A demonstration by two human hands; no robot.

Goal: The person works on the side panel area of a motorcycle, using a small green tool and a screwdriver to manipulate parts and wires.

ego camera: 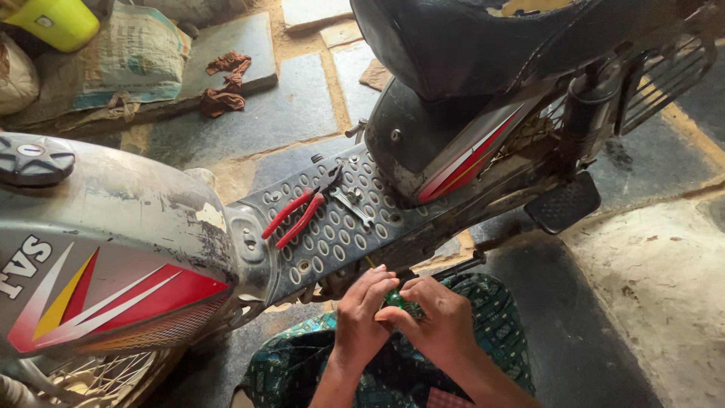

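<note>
Both hands, left [361,316] and right [436,317], fingers curled, pinching one green-handled tool [396,300] (tip hidden) under the footboard [340,227].

Far up-left of the fingers [377,283]: a slumped woven sack [121,64], faded tan and blue. Nearer, left: red, yellow and white decal [91,298] on grey panel.

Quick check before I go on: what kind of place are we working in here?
Probably an informal roadside or yard repair spot. A dusty moped stands on stone paving, red-handled pliers and a wrench lie on its footboard, and both hands, left hand and right hand, grip a green-handled tool.
</note>
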